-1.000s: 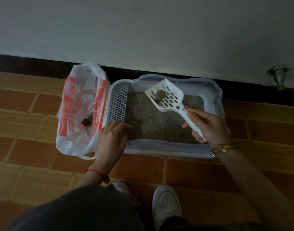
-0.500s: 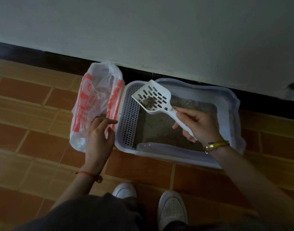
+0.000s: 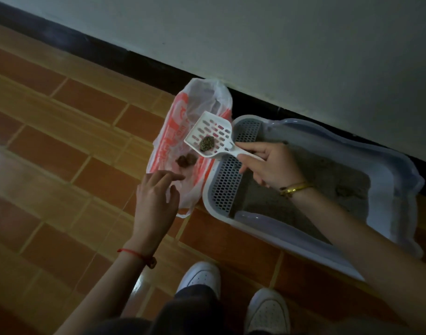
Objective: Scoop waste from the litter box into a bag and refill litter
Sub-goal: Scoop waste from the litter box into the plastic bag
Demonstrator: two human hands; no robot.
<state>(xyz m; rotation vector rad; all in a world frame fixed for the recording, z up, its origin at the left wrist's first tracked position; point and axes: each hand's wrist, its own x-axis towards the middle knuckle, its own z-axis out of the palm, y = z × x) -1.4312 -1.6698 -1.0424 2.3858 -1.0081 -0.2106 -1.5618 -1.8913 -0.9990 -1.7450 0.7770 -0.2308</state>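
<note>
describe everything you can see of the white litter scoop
The scoop looks like white plastic: a flat, squarish head with rows of slots, low side walls and a narrow handle. The right hand grips the handle, holding it in the air, tilted over the open bag. One dark, litter-coated clump rests on its head.

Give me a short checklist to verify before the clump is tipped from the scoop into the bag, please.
1. Scoop is over the bag: ok.
2. Clump sits on the scoop, not at its edge: ok.
3. Right hand grips the handle: ok.
4. Left hand holds the bag open: not ok, fingers spread, only near the bag.
5. Bag mouth wide enough: cannot tell.
6. Earlier waste stays inside the bag: ok.
</note>
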